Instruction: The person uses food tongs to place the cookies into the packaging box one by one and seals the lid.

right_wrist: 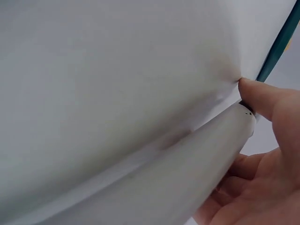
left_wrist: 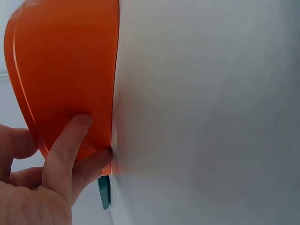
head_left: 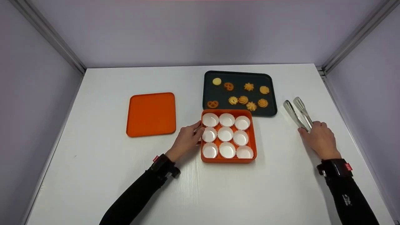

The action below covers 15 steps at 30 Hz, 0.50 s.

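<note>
An orange square box (head_left: 228, 160) holds several empty white paper cups (head_left: 225, 133) and sits mid-table. My left hand (head_left: 194, 131) rests its straight fingers against the box's left wall (left_wrist: 65, 70); the fingers (left_wrist: 65, 145) press flat on the orange side. Behind the box lies a dark tray (head_left: 218, 93) with several cookies (head_left: 243, 100) on it. To the right, metal tongs (head_left: 297, 114) lie on the table, and my right hand (head_left: 309, 131) grips their handle end. In the right wrist view my fingers (right_wrist: 262, 101) curl around the tongs' handle (right_wrist: 187, 164).
An orange lid (head_left: 151, 114) lies flat to the left of the box. The white table (head_left: 200, 193) is walled on the left, back and right by pale panels. The dark tray's edge shows in the wrist views (left_wrist: 104, 192) (right_wrist: 279, 44).
</note>
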### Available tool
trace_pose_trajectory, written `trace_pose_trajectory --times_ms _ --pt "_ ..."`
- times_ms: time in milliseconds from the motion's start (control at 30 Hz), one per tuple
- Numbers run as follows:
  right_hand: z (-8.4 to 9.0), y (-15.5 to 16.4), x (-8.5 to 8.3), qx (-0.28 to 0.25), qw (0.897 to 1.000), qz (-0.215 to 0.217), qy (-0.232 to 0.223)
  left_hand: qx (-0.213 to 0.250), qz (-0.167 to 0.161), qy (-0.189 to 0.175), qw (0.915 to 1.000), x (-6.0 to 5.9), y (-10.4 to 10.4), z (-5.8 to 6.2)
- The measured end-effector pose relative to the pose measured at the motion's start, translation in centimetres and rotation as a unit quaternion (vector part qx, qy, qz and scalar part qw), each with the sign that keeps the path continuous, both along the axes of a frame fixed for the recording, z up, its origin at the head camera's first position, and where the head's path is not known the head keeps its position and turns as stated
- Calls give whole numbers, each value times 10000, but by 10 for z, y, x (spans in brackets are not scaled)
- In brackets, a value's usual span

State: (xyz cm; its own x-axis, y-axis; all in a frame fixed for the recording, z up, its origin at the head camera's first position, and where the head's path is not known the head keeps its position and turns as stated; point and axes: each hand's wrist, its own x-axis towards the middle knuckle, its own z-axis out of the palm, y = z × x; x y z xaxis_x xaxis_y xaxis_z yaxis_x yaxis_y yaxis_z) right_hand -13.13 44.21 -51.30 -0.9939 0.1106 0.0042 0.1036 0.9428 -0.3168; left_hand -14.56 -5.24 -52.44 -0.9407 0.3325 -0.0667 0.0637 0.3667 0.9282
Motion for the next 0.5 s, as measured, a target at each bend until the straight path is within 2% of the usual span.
trace_pose_trajectory --times_ms 167,500 --pt "-1 -1 0 -208 9997 -69 62 -78 -6 73 9999 1 0 0" --pt "7 -2 2 -214 9997 -123 33 34 -89 86 9999 0 -3 -3"
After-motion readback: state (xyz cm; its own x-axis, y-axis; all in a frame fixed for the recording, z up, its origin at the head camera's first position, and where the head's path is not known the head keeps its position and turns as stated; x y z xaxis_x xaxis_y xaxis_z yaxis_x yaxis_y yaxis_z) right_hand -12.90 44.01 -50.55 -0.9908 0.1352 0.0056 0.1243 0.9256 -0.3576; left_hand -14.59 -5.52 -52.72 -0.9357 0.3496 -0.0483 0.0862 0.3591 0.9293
